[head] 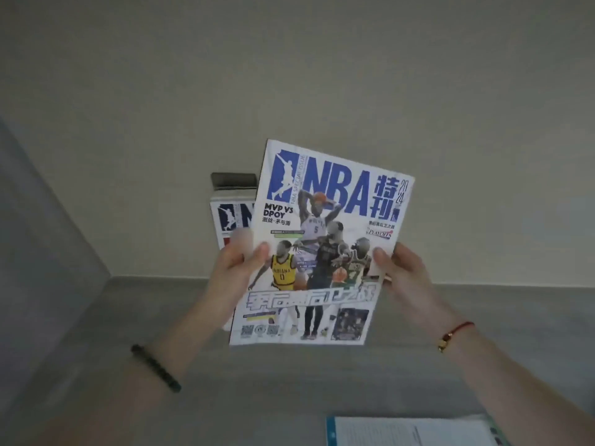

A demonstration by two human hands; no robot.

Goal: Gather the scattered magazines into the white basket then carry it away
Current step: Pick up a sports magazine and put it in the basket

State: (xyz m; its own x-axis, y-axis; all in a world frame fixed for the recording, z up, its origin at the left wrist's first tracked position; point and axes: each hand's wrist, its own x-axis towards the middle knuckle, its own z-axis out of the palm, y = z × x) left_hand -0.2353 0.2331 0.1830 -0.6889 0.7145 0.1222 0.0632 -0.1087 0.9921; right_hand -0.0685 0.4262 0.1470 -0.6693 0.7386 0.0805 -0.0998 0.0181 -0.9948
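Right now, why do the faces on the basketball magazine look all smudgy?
In the head view, the players' faces on the NBA magazine are blurred patches, while the big title stays readable; the left hand has a smeared fingertip; light is soft and even, with no glare.

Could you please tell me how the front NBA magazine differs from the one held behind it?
The front magazine shows its whole cover, while the rear magazine is mostly hidden, only its left strip peeking out. The front magazine is pinched by both the left hand and right hand; the rear magazine sits only on the left hand's side. Both carry the same blue NBA logo and are held up off the surface.
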